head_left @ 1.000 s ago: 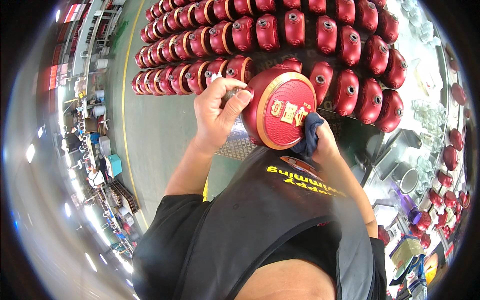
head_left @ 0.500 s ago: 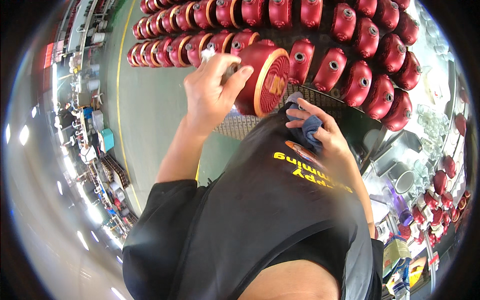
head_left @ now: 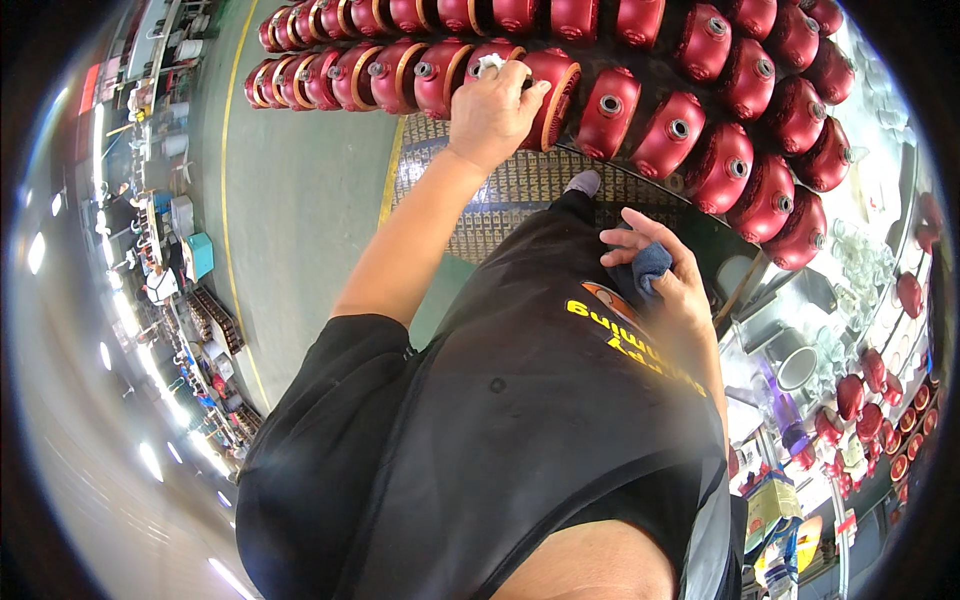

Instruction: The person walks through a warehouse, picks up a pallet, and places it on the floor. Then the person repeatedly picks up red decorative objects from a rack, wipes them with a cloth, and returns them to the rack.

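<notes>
My left hand [head_left: 490, 115] is closed round the neck of a round red bottle [head_left: 553, 80] with a gold-edged flat face. That bottle stands at the near side of a row of similar ones, and its neck is hidden by my fingers. A bit of white cloth or tissue [head_left: 490, 62] pokes out by the knuckles. Close to my apron, my right hand [head_left: 675, 285] grips a crumpled blue-grey cloth [head_left: 650, 265] against its palm, some fingers stretched out. Just right of the left hand's bottle is another red bottle [head_left: 607, 125] with an uncovered metal neck.
Several rows of red bottles [head_left: 718, 165] cover the dark table ahead and to the right. A patterned mat [head_left: 440, 205] lies on the green floor [head_left: 290, 220] below. Clear glassware and a grey cylindrical container [head_left: 795, 362] stand at the right. Shelving lines the far left.
My left hand has carried the red bottle forward and down from in front of me to the row on the table. My right hand has shifted slightly right and down, still with the cloth.
</notes>
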The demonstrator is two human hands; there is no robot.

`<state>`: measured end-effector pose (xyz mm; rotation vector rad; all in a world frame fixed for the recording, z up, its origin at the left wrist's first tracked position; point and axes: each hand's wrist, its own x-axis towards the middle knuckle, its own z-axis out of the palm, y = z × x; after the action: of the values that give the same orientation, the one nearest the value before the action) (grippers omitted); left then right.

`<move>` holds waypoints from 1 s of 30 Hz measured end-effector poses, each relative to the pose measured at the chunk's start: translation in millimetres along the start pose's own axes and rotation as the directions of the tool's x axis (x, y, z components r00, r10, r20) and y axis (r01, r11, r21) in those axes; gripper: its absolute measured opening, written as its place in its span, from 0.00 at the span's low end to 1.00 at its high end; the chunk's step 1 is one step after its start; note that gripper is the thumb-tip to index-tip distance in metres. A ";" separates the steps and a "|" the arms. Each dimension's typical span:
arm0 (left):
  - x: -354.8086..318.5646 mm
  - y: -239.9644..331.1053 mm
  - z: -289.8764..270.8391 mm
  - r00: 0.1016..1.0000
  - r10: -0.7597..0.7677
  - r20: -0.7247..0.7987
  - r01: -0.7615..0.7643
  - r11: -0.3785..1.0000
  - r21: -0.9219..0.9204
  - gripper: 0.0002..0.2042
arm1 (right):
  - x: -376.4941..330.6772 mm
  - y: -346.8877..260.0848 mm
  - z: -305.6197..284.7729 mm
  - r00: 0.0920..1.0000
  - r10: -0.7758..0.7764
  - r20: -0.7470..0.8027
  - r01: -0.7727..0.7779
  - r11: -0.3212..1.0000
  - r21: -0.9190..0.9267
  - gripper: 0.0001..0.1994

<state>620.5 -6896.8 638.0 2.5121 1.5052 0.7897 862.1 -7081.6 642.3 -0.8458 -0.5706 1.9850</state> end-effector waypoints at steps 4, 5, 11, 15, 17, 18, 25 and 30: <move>-1.0 -8.8 23.4 1.000 0.003 -0.012 -0.003 1.000 0.030 0.12 | 1.3 1.7 -2.1 1.000 -0.025 -0.002 0.025 1.000 0.006 0.38; -1.6 -10.6 27.4 0.999 -0.035 0.018 0.034 0.999 0.036 0.12 | 1.6 1.9 -2.5 1.000 -0.030 -0.004 0.030 1.000 0.005 0.38; -5.1 -16.2 36.8 0.989 -0.097 0.111 0.093 0.995 0.043 0.13 | 3.0 3.0 -4.9 0.997 0.001 -0.080 0.002 1.000 0.028 0.40; -3.8 -14.0 24.7 0.970 -0.106 0.221 0.088 0.992 0.088 0.15 | 4.4 4.0 -6.4 0.995 0.002 -0.101 0.000 1.000 0.021 0.40; 4.5 -14.3 16.9 0.956 -0.097 0.279 0.073 0.993 0.096 0.16 | 4.6 4.4 -6.6 0.991 0.018 -0.132 -0.014 0.999 0.028 0.39; 15.1 -15.9 16.3 0.978 -0.053 0.204 0.037 0.996 0.082 0.17 | 5.3 4.6 -6.5 0.988 0.029 -0.153 -0.024 0.999 0.033 0.39; 132.1 -42.2 72.6 0.981 0.139 0.138 -0.149 0.987 0.066 0.19 | 4.0 1.8 -3.1 0.987 -0.009 -0.160 0.014 0.999 0.033 0.40; 156.1 -65.4 90.7 0.952 0.172 0.254 -0.188 0.981 0.041 0.13 | -2.1 -4.8 -3.3 0.982 -0.058 -0.179 0.056 0.998 -0.021 0.39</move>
<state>671.0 -6716.4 596.2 2.7039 1.2538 0.4275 867.9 -7080.8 644.0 -0.9951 -0.5006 1.8321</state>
